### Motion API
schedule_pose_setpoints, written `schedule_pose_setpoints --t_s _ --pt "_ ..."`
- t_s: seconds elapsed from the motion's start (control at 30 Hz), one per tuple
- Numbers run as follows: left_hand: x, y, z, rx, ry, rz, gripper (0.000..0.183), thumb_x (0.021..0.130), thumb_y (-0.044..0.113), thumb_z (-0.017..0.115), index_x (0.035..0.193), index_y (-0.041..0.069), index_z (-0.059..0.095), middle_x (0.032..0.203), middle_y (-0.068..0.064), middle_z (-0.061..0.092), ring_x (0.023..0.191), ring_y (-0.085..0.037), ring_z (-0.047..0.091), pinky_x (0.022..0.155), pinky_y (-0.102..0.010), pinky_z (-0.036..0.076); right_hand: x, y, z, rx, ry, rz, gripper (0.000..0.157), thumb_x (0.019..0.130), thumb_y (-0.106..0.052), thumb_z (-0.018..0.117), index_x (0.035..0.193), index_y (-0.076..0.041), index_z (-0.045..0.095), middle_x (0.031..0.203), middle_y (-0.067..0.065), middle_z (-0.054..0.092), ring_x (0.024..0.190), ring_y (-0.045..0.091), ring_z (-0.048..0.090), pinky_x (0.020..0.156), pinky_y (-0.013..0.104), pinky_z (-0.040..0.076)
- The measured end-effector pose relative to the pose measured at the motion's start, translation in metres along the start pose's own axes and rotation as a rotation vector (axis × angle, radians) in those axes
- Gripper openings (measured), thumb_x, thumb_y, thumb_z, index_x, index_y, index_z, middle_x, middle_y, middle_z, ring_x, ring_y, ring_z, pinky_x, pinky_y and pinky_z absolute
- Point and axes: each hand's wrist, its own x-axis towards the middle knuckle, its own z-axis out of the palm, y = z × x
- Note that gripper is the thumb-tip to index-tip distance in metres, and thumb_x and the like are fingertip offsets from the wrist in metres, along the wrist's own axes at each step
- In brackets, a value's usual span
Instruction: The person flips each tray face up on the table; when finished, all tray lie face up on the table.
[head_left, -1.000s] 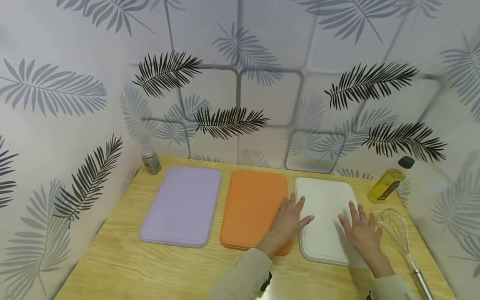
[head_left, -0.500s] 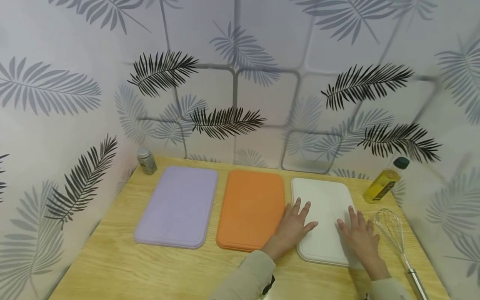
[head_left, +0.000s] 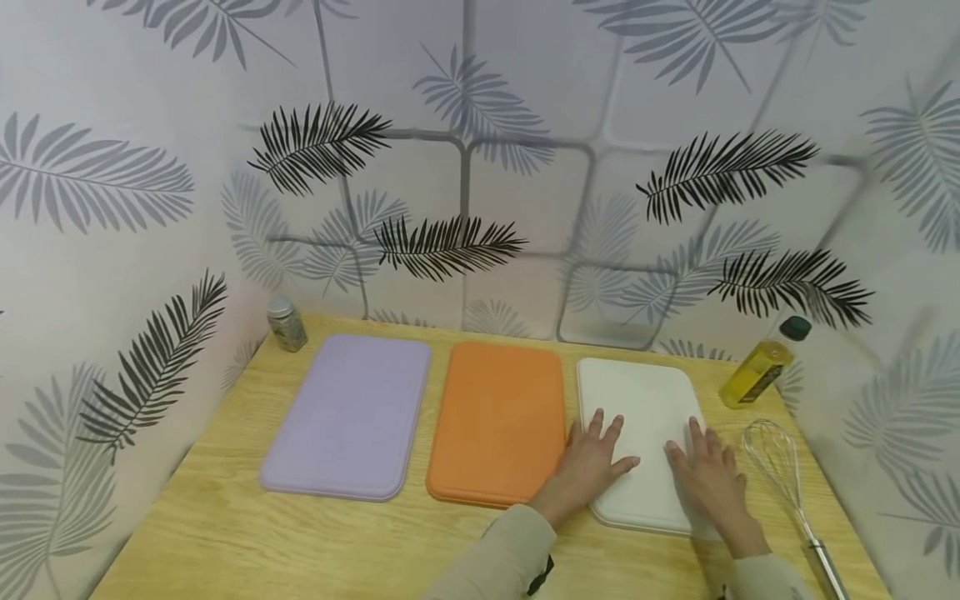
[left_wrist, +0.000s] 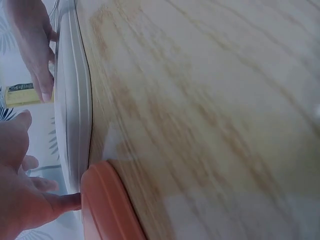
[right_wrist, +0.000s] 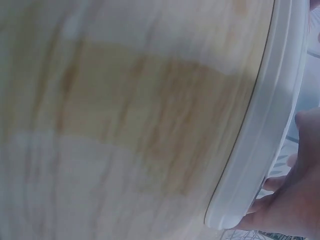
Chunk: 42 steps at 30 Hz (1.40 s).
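Observation:
Both hands are at a flat white board [head_left: 637, 400] with rounded corners, lying on the wooden table. My left hand [head_left: 587, 467] spreads its fingers over the board's left edge, thumb pointing right across its surface. In the left wrist view, one finger of that hand touches the edge of the orange board [left_wrist: 107, 205] beside it. Along the white board's right edge lies my right hand [head_left: 711, 485], fingers extended and slightly bent. The right wrist view has its fingers [right_wrist: 260, 204] at the white board's rim [right_wrist: 270, 120]. Neither hand grips anything.
A lilac board [head_left: 348, 417] lies left of the orange one. Behind it stands a small shaker jar [head_left: 287, 325]. At the right are an oil bottle [head_left: 763, 367] and a wire whisk [head_left: 793, 492]. Patterned walls enclose the table's back and sides.
My left hand has moved right, from the gap beside the orange board onto the white board. Both hands have come slightly nearer to me. The head view has shifted a little; the boards stay put.

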Motion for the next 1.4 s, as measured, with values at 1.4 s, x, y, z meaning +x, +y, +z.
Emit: schedule_pose_setpoints --t_s 1.4 --pt "-0.004 0.01 -0.004 0.132 -0.147 0.021 0.071 0.086 0.059 0.06 0.142 0.016 0.05 0.15 -0.015 0.036 0.137 -0.041 0.032 0.111 -0.038 0.033 0.005 -0.012 -0.021 0.063 -0.045 0.048 0.076 0.1 -0.048 0.038 0.141 0.015 0.03 0.138 0.044 0.029 0.124 0.06 0.031 0.101 0.066 0.03"
